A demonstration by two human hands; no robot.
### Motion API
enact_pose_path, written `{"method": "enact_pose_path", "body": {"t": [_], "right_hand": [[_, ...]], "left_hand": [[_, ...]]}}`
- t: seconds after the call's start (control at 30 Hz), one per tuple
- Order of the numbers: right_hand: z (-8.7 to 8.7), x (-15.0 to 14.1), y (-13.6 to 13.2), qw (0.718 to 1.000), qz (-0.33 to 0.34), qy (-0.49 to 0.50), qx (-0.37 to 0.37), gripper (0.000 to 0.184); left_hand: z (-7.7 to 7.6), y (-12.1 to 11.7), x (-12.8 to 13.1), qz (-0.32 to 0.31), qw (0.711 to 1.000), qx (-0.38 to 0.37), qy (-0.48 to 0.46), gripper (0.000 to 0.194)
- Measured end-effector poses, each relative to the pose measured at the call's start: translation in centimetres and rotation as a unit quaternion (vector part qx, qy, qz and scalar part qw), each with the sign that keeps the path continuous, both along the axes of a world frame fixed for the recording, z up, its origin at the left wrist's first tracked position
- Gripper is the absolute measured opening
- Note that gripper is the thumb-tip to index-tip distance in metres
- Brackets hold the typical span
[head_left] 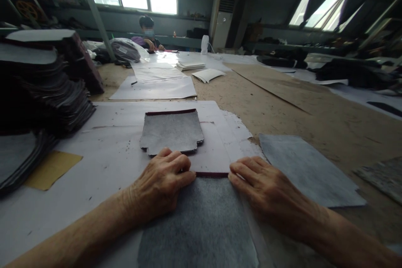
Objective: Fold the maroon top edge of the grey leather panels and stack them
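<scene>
A grey leather-like piece (204, 222) with a dark red folded top edge lies on white paper (103, 163) right in front of me. My left hand (163, 182) presses on its upper left corner, fingers curled and pressed together over the fold. My right hand (266, 188) lies on its upper right corner, fingers stretched toward the fold. A smaller stack of grey pieces (172, 131) with a red top edge sits just beyond my left hand.
A tall pile of dark pieces (44, 88) stands at the left, a yellow sheet (52, 168) beside it. Another grey sheet (307, 171) lies to the right. White sheets and stacks (190, 65) sit farther up the table. A person (147, 35) works at the far end.
</scene>
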State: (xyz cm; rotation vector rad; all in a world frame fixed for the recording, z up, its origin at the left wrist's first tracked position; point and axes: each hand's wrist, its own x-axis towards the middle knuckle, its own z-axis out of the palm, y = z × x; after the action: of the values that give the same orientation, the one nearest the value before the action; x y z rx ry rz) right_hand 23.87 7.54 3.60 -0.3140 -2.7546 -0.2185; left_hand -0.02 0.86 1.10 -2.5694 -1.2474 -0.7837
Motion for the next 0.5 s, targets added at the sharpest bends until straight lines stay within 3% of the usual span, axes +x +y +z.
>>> {"method": "enact_pose_path", "body": {"t": [0.13,0.27,0.5], "right_hand": [[0.3,-2.3,-1.0,1.0,0.007,-0.008,-0.017,0.028],[-1.2,-4.3,-1.6,0.999,0.026,0.024,-0.033,0.03],[-2.3,-4.1,-1.6,0.995,0.03,0.058,-0.079,0.03]], "left_hand": [[-0.2,0.0,0.0,0.0,1.0,0.004,0.007,0.028],[-0.4,0.1,-0.2,0.0,1.0,0.002,0.007,0.027],[-0.3,-0.2,-2.1,-0.035,0.994,-0.067,-0.081,0.028]]}}
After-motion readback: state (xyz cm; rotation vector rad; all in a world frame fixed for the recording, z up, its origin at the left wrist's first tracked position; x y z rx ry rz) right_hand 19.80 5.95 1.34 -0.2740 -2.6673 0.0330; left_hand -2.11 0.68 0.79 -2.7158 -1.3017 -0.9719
